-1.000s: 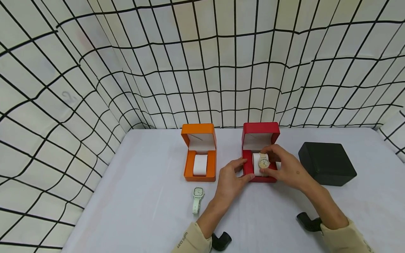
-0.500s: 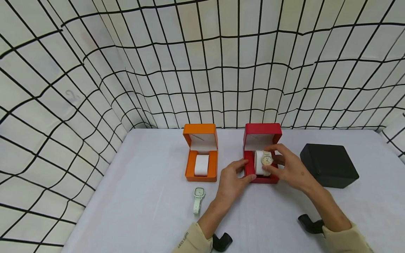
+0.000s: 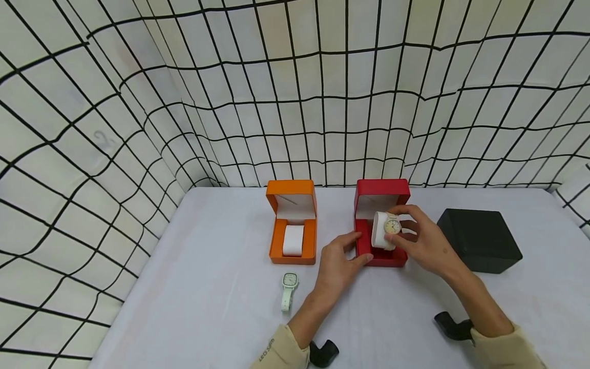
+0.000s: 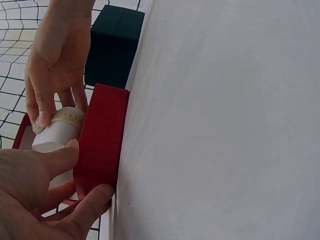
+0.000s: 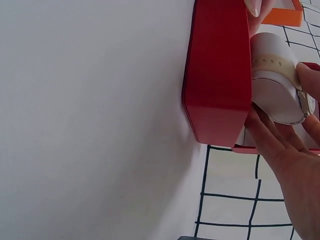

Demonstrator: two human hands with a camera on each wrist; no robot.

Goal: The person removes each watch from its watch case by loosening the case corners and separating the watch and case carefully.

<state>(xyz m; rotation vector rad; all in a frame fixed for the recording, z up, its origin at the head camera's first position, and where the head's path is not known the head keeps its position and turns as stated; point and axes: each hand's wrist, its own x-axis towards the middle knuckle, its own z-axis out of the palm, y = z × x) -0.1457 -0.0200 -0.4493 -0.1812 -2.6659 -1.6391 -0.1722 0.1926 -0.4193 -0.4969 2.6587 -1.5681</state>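
Note:
A red watch box (image 3: pixel 382 186) stands with its lid up. My left hand (image 3: pixel 338 261) grips its left side, thumb at the front corner and fingers by the left wall. My right hand (image 3: pixel 426 243) holds a white watch cushion (image 3: pixel 379 231) with a cream-strapped wristwatch (image 3: pixel 392 226) fastened round it. The cushion is tilted and partly raised out of the red box. In the right wrist view, the cream strap (image 5: pixel 270 64) circles the cushion, and several right fingers reach behind it.
An open orange watch box (image 3: pixel 290 187) with a white cushion inside stands to the left. Before it lies a pale green wristwatch (image 3: pixel 288 289). A closed black box (image 3: pixel 479 240) sits at the right. Black netting over white sheeting borders the table (image 3: pixel 207 246).
My right hand has lifted the cushion with the cream wristwatch upward and tilted it within the red box. The left hand keeps its hold on the box.

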